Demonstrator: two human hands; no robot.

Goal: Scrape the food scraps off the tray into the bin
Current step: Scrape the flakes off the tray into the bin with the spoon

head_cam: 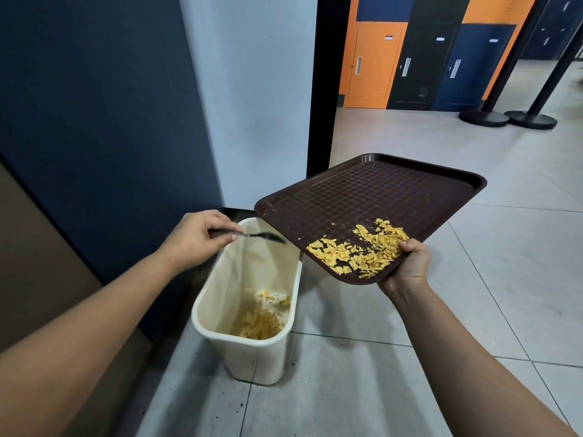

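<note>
The brown tray (372, 203) is held in the air, tilted, with its left corner hanging over the far end of the bin (217, 329). Yellow food scraps (362, 250) lie heaped along the tray's near edge, thickest toward the near right corner, with a few crumbs scattered further up the patterned surface.

The right hand (408, 266) grips that near right corner, thumb curled over the rim and touching the scraps, the rest of the fingers hidden underneath the tray. The left hand (197, 239) is closed around the handle of a fork (262, 236), pinching it between thumb and fingers; the fork's head points right, over the bin's mouth and just beside the tray's left edge. It is blurred, so I cannot tell whether it touches the tray.

The cream bin stands on the tiled floor (394, 373) against a dark blue wall (104, 127), with yellow scraps already at its bottom. Beyond an opening are orange, black and blue lockers (419, 58) and two black post bases (508, 118).
</note>
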